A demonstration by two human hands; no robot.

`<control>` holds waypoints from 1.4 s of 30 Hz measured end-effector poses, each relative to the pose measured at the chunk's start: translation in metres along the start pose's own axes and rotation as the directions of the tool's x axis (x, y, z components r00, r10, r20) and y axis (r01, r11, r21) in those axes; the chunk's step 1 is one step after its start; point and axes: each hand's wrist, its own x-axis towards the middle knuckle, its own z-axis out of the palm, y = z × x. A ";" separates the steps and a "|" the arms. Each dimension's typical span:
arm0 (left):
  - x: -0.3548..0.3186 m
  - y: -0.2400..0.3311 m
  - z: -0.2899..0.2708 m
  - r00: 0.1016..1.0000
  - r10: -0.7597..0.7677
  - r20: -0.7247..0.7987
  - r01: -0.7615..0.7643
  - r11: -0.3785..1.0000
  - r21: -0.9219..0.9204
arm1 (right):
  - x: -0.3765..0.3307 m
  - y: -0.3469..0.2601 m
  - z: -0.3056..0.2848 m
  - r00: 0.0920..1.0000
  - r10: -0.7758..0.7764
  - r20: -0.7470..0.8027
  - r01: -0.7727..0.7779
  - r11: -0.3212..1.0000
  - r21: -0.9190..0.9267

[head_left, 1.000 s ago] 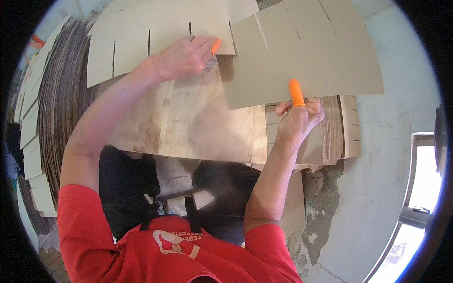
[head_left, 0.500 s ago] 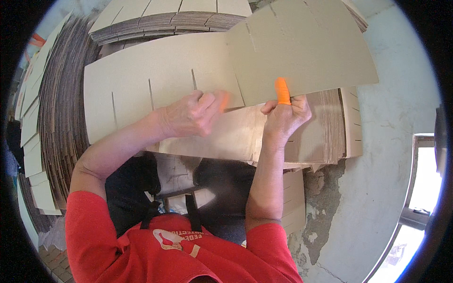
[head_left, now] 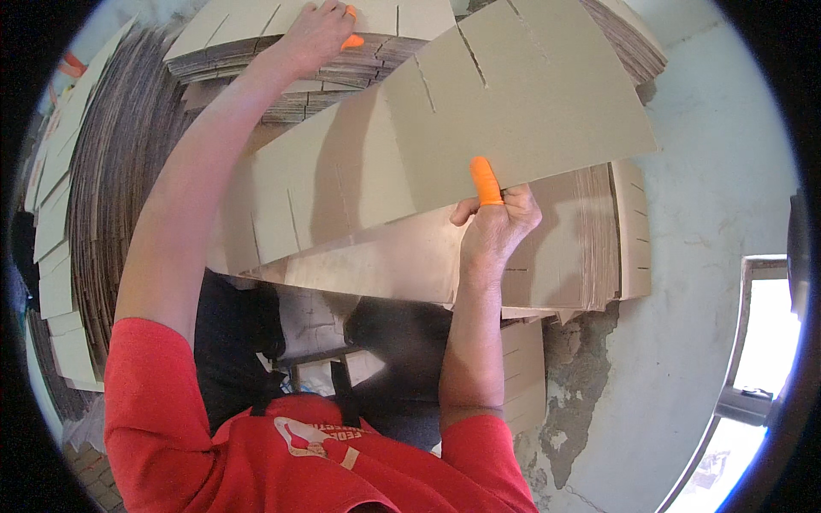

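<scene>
Right hand [head_left: 496, 224]: closed on the slotted cardboard sheet [head_left: 513, 111], pinched at its lower edge.
Left hand [head_left: 318, 32]: laid flat on the cardboard stack [head_left: 256, 43] at 11 o'clock; nothing gripped.

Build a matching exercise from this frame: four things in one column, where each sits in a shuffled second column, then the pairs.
Things:
1. left hand
2. right hand
3. slotted cardboard sheet
4. window frame

Places:
A. at the right edge of the view, bright with daylight
B. held up at a tilt over the stacked sheets, pinched at its lower edge
C. reached far forward onto the top of the far stack of slotted sheets
D. gripping the lower edge of the raised sheet, an orange finger cot pointing up

Pairs: 1-C, 2-D, 3-B, 4-A
</scene>
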 end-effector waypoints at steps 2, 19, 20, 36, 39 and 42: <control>0.012 0.001 -0.007 0.992 0.061 0.109 -0.050 0.993 -0.103 | -0.002 0.003 -0.004 1.000 0.009 0.008 -0.010 1.000 0.012; 0.005 0.018 -0.039 0.973 0.215 -0.087 -0.216 0.976 0.002 | 0.002 -0.004 -0.008 0.999 -0.028 -0.031 0.028 1.000 0.014; 0.004 0.023 -0.040 0.978 0.207 -0.032 -0.205 0.978 0.040 | 0.003 0.000 -0.009 0.999 -0.033 -0.024 0.034 0.999 0.039; -0.027 0.081 -0.079 0.937 0.350 -0.018 -0.350 0.934 -0.072 | 0.002 0.002 -0.011 1.000 0.001 0.009 -0.001 0.999 0.042; -0.045 0.114 -0.105 0.921 0.389 0.021 -0.389 0.921 -0.025 | 0.003 0.005 -0.014 1.000 -0.028 -0.013 0.028 1.000 -0.005; -0.077 0.147 -0.135 0.908 0.419 -0.016 -0.419 0.904 -0.091 | 0.003 -0.001 -0.008 0.999 0.013 -0.035 -0.015 0.999 -0.051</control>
